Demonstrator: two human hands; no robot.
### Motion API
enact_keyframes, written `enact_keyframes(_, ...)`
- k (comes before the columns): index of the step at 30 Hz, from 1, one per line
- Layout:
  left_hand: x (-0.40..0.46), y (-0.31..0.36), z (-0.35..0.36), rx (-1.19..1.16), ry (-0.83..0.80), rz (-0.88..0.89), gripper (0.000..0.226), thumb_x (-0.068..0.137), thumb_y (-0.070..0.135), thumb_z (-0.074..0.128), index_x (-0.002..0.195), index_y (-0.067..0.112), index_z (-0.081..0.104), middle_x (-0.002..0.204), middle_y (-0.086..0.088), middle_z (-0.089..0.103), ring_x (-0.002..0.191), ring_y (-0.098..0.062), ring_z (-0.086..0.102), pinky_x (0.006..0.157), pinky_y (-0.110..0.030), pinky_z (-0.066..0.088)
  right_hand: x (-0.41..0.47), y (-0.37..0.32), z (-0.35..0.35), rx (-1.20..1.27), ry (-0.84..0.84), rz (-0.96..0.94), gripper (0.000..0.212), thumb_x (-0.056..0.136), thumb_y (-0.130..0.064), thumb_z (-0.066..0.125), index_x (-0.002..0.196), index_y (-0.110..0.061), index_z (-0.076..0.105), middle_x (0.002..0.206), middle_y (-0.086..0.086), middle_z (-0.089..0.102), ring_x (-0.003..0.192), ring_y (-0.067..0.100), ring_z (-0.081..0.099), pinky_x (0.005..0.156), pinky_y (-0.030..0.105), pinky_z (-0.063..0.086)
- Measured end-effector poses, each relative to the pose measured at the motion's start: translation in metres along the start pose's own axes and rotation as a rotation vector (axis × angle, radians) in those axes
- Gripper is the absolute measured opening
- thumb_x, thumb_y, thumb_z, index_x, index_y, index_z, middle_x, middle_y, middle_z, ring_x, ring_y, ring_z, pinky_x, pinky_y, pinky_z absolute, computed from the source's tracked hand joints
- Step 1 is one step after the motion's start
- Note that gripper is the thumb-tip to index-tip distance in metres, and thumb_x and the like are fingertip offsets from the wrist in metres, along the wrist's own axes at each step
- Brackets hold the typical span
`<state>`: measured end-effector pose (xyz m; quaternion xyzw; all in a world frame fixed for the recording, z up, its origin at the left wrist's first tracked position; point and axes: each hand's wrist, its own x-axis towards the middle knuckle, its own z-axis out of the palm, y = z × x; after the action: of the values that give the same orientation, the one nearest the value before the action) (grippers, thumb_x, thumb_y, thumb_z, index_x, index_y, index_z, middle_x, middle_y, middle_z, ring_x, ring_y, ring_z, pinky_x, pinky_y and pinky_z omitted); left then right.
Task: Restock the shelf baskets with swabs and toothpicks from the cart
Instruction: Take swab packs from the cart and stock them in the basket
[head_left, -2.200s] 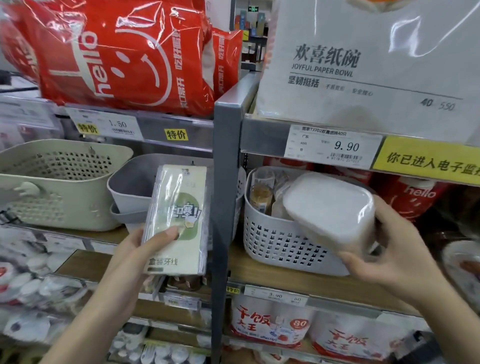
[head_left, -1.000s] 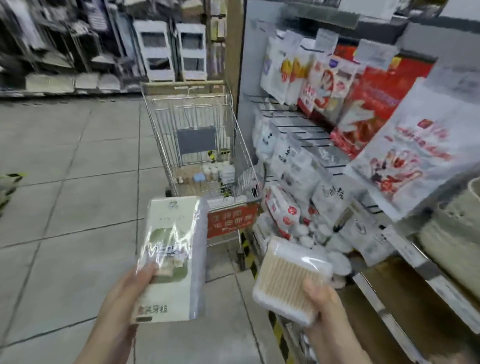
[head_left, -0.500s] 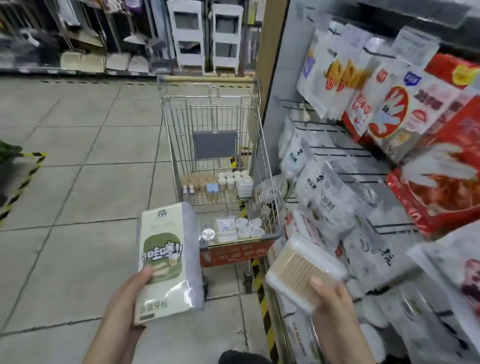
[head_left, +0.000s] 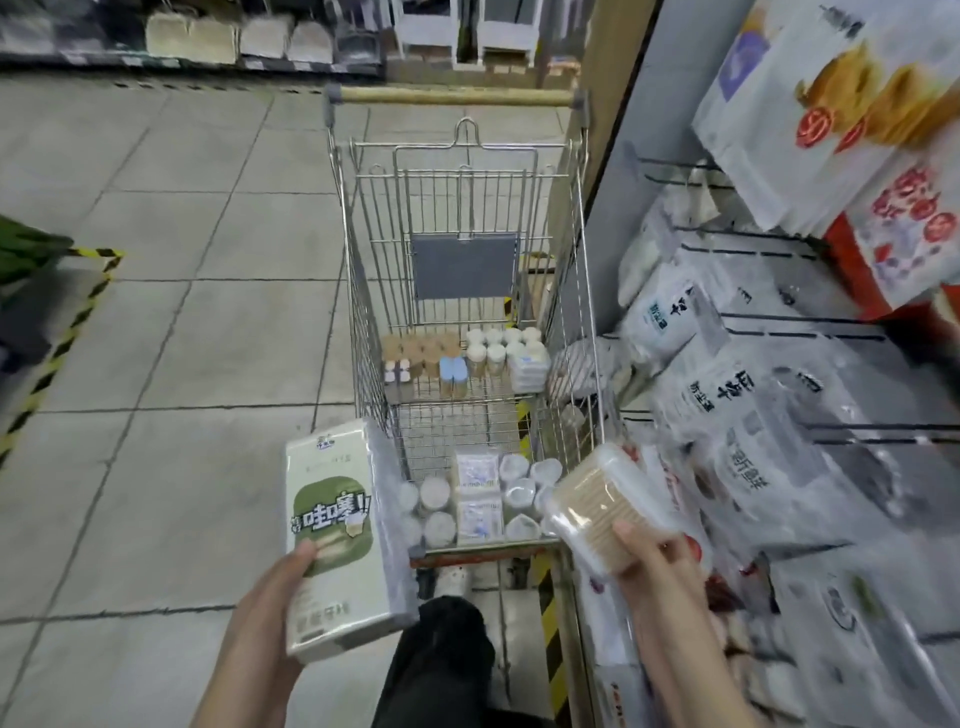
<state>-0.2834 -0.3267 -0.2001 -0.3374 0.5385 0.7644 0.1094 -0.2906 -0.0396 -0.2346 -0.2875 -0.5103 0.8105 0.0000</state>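
The toothpick pack is a tall cream box wrapped in clear film, with a green panel and bold lettering on its face. It stands nearly upright, tilted slightly, gripped at its lower left edge, the thumb lying across the front.

The swab box is a clear plastic tub packed with pale wooden sticks seen end-on. It tilts away from the grip, which holds its near lower corner.

The cart stands beyond both grips, a wire trolley with a wooden handle. At its near end, between the two grips, lie round white tubs and flat packets; farther back stand small jars and bottles.
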Motion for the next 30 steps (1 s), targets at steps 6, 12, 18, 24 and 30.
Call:
enact_keyframes(6,0.073,0.037,0.017,0.035,0.063,-0.033,0.038,0.083,0.033,0.058,0.110,0.008,0.064,0.102,-0.020,0.068,0.085,-0.032,0.064,0.075,-0.040,0.050,0.066,0.003,0.023,-0.115,0.081,0.073,0.097,0.038,-0.038,0.093,0.119,-0.001,0.053,0.115,0.019,0.065,0.097,0.030,0.063,0.053,0.023,0.055)
enact_keyframes(12,0.144,0.055,0.032,0.207,0.111,-0.018,0.038,0.085,0.036,0.063,0.108,0.006,0.062,0.098,-0.020,0.070,0.087,-0.034,0.066,0.079,-0.045,0.049,0.125,0.006,0.054,-0.163,0.049,0.120,0.074,0.050,-0.028,0.084,0.117,-0.019,0.054,0.118,0.011,0.066,0.105,0.028,0.064,0.086,0.055,0.050)
enact_keyframes(18,0.208,0.050,0.068,0.603,0.086,0.083,0.072,0.072,0.071,0.060,0.119,0.017,0.051,0.113,-0.004,0.063,0.101,-0.023,0.062,0.090,-0.045,0.050,0.147,0.005,0.066,-0.126,0.036,0.119,0.108,0.018,-0.052,0.094,0.115,-0.021,0.057,0.105,0.001,0.071,0.098,0.018,0.068,0.078,0.033,0.059)
enact_keyframes(24,0.288,0.025,0.108,0.729,0.093,0.117,0.038,0.087,0.048,0.060,0.110,0.019,0.051,0.099,0.003,0.064,0.083,-0.014,0.063,0.071,-0.033,0.052,0.176,0.025,0.066,-0.204,0.089,0.190,0.090,0.028,-0.046,0.095,0.108,-0.026,0.059,0.113,0.010,0.066,0.105,0.026,0.062,0.083,0.036,0.049)
enact_keyframes(30,0.356,-0.027,0.119,0.742,0.203,-0.033,0.033,0.092,0.034,0.058,0.108,0.007,0.046,0.090,-0.002,0.057,0.066,-0.010,0.053,0.051,-0.022,0.035,0.211,0.044,0.064,-0.250,0.067,0.220,0.088,0.029,-0.040,0.096,0.107,-0.022,0.059,0.110,0.008,0.066,0.098,0.019,0.063,0.075,0.027,0.046)
